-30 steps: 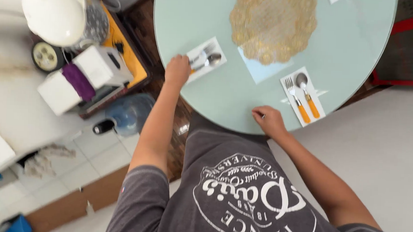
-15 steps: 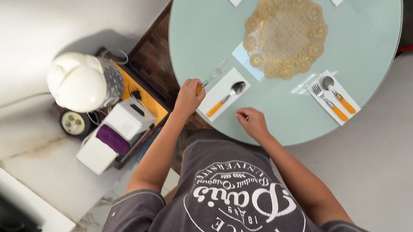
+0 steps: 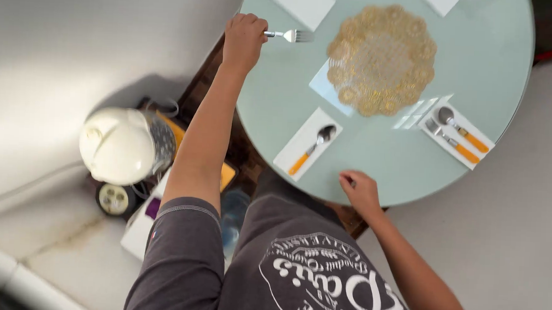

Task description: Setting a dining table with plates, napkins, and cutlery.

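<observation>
— Orange handle is hidden inside the fist, so what is the left hand (image 3: 244, 39) holding out there?

— A fork (image 3: 290, 35). The left hand is clenched round its handle, and only the metal neck and prongs stick out, pointing sideways toward the gold doily (image 3: 381, 58) in the middle of the pale green glass counter (image 3: 375, 153). It is held level just above the glass, near the far white napkin (image 3: 301, 2).

— Why level like that?

— My guess is that a flat hold suits laying it down flat; that far napkin is bare, with no cutlery on it that I can see.

— And the right hand (image 3: 360, 191)?

— It rests on the near rim of the counter, fingers loosely curled and holding nothing. It looks like a prop for the body while the other arm stretches across.

— What else is laid out?

— Close to the person, a napkin (image 3: 304, 144) with one orange-handled spoon (image 3: 313, 147) lying on it slantwise. On the right side, another napkin (image 3: 457, 132) carries a fork and spoon pair (image 3: 457, 133) side by side, handles toward the rim. A corner of a fourth napkin (image 3: 441, 2) shows at the top edge.

— Beside the counter?

— A white cooker (image 3: 124, 145) and some boxes on the floor, left of the person.
</observation>
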